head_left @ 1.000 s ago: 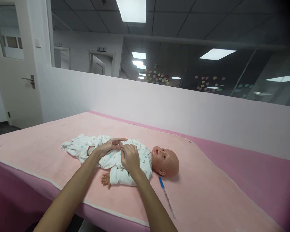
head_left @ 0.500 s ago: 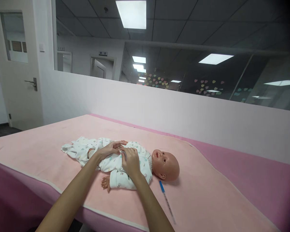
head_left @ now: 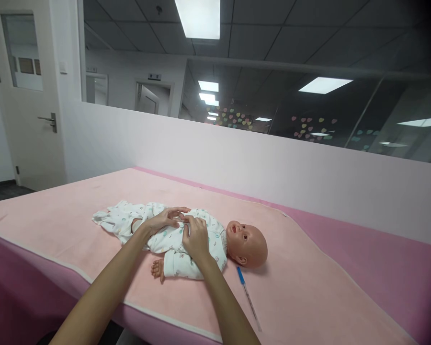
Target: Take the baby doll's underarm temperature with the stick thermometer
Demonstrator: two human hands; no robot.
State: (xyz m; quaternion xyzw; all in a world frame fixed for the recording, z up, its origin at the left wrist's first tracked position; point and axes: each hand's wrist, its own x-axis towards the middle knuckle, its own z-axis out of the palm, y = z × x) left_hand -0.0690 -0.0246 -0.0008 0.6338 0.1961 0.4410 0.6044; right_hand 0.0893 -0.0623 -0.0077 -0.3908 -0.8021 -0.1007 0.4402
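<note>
Hands (head_left: 179, 230) on doll's romper (head_left: 172, 239) — fingertips pinching

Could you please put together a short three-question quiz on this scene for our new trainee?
1. True or false: both hands rest on the front of the baby doll.
2. Which thing lies on the pink blanket just in front of the doll's head? A) a thermometer B) a spoon C) a bottle
3. Fill in: the doll lies on its ____, with its face up.

Key
1. True: the left hand and the right hand meet on the white patterned romper at the chest.
2. A: the thermometer with a blue end.
3. back
</note>
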